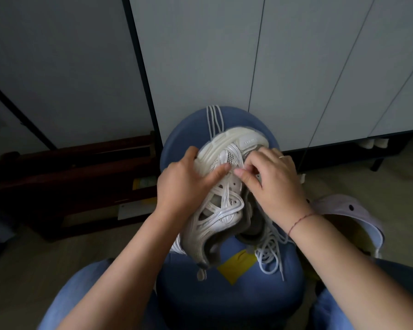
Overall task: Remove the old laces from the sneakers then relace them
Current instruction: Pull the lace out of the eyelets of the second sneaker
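The left hand (184,184) grips the sneaker (221,210) at frame centre: its fingers curl over the edge of the sole and its thumb lies straight across the white upper. The right hand (272,184) is clenched in a pinch, with thumb and forefinger closed on a lace (243,166) at the eyelet row, just beside the tip of the left thumb. It wears a ring on one finger and a thin red thread at the wrist.

The sneaker lies tilted on its side on a blue padded stool (224,306), toe toward the top of the frame and grey-lined opening toward the bottom. Several white lace strands (214,120) run from under the toe across the far rim of the stool. A tangle of loose laces (270,254) lies on the stool below the right wrist, touching the heel area. A yellow tag (236,265) lies on the stool beside the tangle.

A pale lilac clog (348,210) lies at the right of the frame, partly hidden by the right forearm. Grey cabinet doors (296,67) fill the top of the frame, and dark wooden furniture (69,175) stands at the left.
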`<state>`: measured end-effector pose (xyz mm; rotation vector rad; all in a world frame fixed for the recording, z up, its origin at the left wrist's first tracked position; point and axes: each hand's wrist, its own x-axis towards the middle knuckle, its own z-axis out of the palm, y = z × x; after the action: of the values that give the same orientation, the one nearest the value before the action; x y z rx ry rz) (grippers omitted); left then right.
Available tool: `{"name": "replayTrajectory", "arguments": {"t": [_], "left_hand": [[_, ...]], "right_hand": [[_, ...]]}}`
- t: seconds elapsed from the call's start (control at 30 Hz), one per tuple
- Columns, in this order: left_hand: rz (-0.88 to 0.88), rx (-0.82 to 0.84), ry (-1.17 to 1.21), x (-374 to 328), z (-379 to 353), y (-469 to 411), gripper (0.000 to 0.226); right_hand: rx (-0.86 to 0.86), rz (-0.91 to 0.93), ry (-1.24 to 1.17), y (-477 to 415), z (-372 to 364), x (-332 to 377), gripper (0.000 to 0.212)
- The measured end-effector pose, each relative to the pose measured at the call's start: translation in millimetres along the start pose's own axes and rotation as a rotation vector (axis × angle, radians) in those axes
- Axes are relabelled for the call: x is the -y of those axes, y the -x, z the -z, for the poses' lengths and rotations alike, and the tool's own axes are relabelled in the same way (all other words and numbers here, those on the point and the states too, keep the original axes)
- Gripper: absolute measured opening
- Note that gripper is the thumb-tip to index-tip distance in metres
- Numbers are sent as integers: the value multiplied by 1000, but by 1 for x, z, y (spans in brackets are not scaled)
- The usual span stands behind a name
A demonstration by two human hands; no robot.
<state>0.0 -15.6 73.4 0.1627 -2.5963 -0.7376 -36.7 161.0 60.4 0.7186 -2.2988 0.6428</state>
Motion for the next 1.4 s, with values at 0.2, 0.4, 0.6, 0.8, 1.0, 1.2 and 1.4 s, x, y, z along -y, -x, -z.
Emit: {"name": "replayTrajectory", "arguments": {"t": [0.2,0.4,0.6,0.8,1.0,1.2,1.4], "left_hand": [[117,7,275,8,0,-5,63],[242,36,424,22,-4,-10,48],[335,-66,582,36,7,-16,40],[356,-116,578,42,8,-21,46],[365,-139,555,48,9,-24,42],[355,-145,574,49,8,-23,52],[351,-142,584,49,7,-24,49]], "right_hand": [[-44,-203,-591,-6,10,-5,25],[-174,-533,-1046,-17,23,-11,25],[41,-817,-1542,-21,45,-26,21],[227,-850,-1545,-17,51,-26,19],[-34,-1018,-1731,-17,41,-33,10],[-96,-1117,-1906,-18,41,-32,33],[70,-1083,-1796,-15,40,-38,40]]}}
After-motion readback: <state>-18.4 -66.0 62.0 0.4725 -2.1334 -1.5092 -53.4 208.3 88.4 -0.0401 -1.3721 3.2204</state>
